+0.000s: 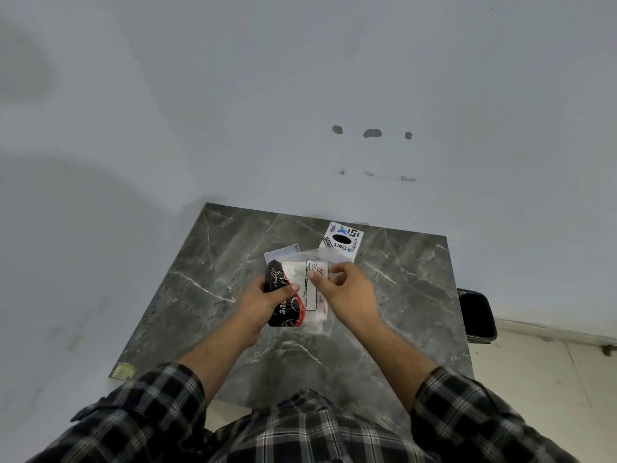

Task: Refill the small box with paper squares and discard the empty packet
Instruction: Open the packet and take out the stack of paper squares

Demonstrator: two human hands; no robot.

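- Packet of paper squares: held just above the dark marbled worktop, between both hands. Clear plastic with a black-and-red printed end and a white label strip; the white stack inside is visible.
- Left hand: clasped around the packet's black printed end, thumb across the top face, fingers underneath and out of sight.
- Right hand: thumb and forefinger pinched on the packet's clear edge near the label; remaining fingers curled loosely.
- Key relation: the packet's long axis runs away from the body, roughly along the line of the forearms. Its clear end sits on the right hand's side, so the right hand is nearer to the opening.
- Small box: white, with a dark oval slot and printed stickers, standing on the worktop just beyond the right hand, apart from it.
- White lid or tray lies beyond the left hand, partly hidden behind the packet; cannot tell which.
- Dark bin stands on the floor well to the right of the right hand.
- Judgement: packet being opened; refill not yet begun.
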